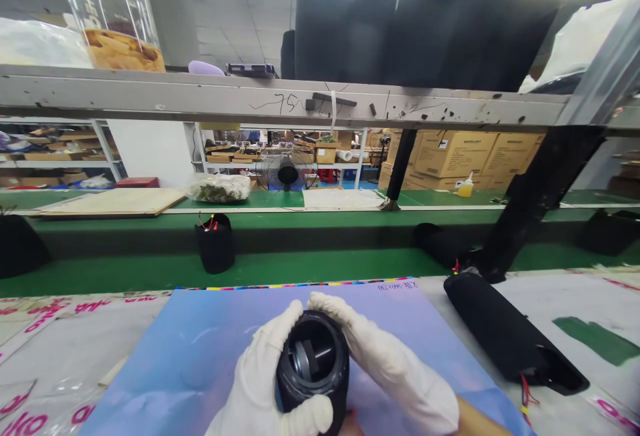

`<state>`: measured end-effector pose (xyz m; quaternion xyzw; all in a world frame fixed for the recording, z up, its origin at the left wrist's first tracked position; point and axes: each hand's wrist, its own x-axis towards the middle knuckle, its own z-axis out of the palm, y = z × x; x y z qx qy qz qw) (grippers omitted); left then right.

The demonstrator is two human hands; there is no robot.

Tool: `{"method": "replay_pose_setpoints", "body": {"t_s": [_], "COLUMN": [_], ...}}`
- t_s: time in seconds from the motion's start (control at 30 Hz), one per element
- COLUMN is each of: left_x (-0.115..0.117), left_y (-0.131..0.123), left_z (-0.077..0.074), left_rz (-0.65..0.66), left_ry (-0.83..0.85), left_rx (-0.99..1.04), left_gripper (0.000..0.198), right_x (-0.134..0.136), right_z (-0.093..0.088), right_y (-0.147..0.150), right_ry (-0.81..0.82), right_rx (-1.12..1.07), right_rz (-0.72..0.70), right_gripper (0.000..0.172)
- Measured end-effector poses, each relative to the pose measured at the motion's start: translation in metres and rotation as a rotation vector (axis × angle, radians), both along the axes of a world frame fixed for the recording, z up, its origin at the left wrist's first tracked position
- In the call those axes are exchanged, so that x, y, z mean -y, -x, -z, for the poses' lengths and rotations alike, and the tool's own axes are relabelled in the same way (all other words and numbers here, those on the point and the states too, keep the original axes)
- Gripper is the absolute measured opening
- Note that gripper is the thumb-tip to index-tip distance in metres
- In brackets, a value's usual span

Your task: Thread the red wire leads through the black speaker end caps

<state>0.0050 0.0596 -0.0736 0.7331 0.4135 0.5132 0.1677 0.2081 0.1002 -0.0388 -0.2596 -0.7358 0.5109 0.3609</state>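
Black tube's (320,388) snug between both hands over the blue sheet (190,356), long axis tipped so the open end faces up at the wearer. Left hand (257,373) grips it, right hand (387,356) cups the other side.

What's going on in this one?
A person in white gloves has a hollow black cylinder over a blue sheet, open end up. The left hand grips its side; the right hand is against its rim. A long black piece lies to the right; a wired black piece stands beyond on the green surface.
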Motion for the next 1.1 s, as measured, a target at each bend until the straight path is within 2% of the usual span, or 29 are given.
{"method": "replay_pose_setpoints", "body": {"t_s": [0.03,0.07,0.17,0.27,0.37,0.47,0.57,0.67,0.73,0.83,1.0,1.1], "left_x": [0.000,0.000,0.001,0.003,0.007,0.011,0.013,0.012,0.009,0.003,-0.009,-0.015], "left_y": [0.001,0.002,0.002,-0.001,-0.005,-0.005,-0.003,-0.001,-0.001,-0.003,0.001,0.006], "left_z": [0.002,0.003,0.004,0.004,0.006,0.004,-0.001,-0.003,-0.002,0.001,0.004,0.004], "left_rz": [-0.067,-0.110,-0.092,-0.031,-0.047,-0.080,-0.074,-0.106,-0.117,-0.085,-0.089,-0.091], "left_ry": [-0.048,-0.092,-0.135,-0.013,0.105,0.161,0.235,0.248,0.215,0.181,0.156,0.159], "left_rx": [-0.056,-0.104,-0.136,-0.053,-0.013,-0.024,-0.023,-0.013,-0.012,-0.005,-0.023,-0.044], "left_gripper": [0.078,0.076,0.069,0.067,0.064,0.060,0.053,0.045,0.045,0.048,0.055,0.055], "right_x": [0.002,0.004,0.006,0.005,0.008,0.013,0.013,0.006,0.001,-0.003,-0.002,-0.002], "right_z": [0.009,0.015,0.018,0.004,-0.008,-0.008,0.001,0.006,0.006,0.001,-0.004,-0.003], "right_y": [0.003,0.006,0.011,0.004,-0.006,-0.010,-0.010,-0.010,-0.009,-0.009,-0.010,-0.009], "right_ry": [0.014,-0.002,-0.081,0.007,-0.010,-0.086,-0.087,-0.136,-0.265,-0.409,-0.441,-0.376], "right_rx": [-0.045,-0.081,-0.131,-0.028,0.107,0.161,0.247,0.286,0.244,0.203,0.219,0.209], "right_rz": [0.052,0.109,0.188,0.067,-0.062,-0.021,0.020,0.044,0.032,0.009,0.005,0.017], "right_gripper": [0.041,0.038,0.036,0.040,0.060,0.058,0.068,0.059,0.049,0.047,0.044,0.044]}}
